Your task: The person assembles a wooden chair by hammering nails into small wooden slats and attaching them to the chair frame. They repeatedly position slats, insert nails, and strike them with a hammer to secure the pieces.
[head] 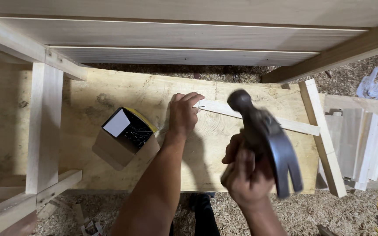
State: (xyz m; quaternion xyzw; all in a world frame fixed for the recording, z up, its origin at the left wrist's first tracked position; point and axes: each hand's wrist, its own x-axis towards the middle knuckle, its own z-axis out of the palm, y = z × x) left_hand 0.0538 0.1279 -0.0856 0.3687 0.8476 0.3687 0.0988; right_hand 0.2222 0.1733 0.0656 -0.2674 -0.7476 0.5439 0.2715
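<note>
My right hand (246, 175) grips a dark metal claw hammer (267, 140), raised and blurred above a plywood board (123, 94). A thin pale wooden strip (298, 126) lies slantwise on the board. My left hand (183, 116) rests at the strip's left end, fingers pinched together there; whether a nail is between them I cannot tell. To the left of that hand stands an open cardboard box of dark nails (127, 133).
A wooden frame (44, 126) of pale beams surrounds the board at left, with planks (180, 37) across the top. A batten (322, 135) lies along the board's right edge, beside stacked offcuts (364, 144). Sawdust covers the floor (337, 214).
</note>
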